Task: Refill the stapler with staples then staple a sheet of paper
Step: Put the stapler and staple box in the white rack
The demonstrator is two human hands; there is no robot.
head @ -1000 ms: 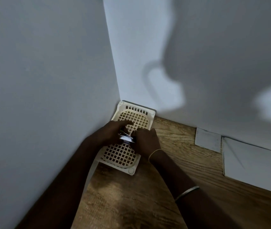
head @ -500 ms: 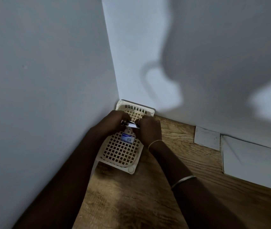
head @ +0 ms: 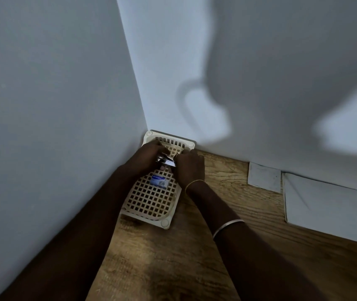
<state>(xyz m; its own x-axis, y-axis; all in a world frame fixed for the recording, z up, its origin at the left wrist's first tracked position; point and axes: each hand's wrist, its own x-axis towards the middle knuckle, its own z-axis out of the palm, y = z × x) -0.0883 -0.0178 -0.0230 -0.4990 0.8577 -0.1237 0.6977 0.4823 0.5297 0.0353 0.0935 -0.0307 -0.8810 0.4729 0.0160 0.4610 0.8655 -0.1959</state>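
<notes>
**Head view, corner of the tabletop (head: 173, 257).** We are holding the stapler (head: 166, 162) in both hands just above the far half of the cream lattice basket (head: 164, 222), left of centre in the frame, where the two walls meet.

- **Left hand (head: 149, 157):** it is curling its fingers round the stapler's left end, apparently to steady the body.
- **Right hand (head: 189, 168):** it is pinching the right end between thumb and fingertips, apparently to work the magazine.
- **Stapler:** we cannot tell whether the magazine is open or whether any staples are in it. The metal is showing only as a small bright patch between the knuckles.
- **Position of the work:** we are keeping it over the basket, probably so that a dropped strip lands on the lattice and not on the wood.
- **Staple box (head: 159, 180):** blue and white, it is lying flat in the basket, just below the hands in the frame. It is lying near enough for the right hand to reach while the left goes on gripping.
- **Sheet of paper (head: 325, 207):** it is lying at the right of the frame with its far edge against the wall, well apart from the hands. A smaller white slip (head: 264, 178) is lying just left of it.
- **Bangle (head: 227, 227):** a thin one is circling the right forearm.

We are judging the refill step to be in hand and the stapling not yet begun.
</notes>
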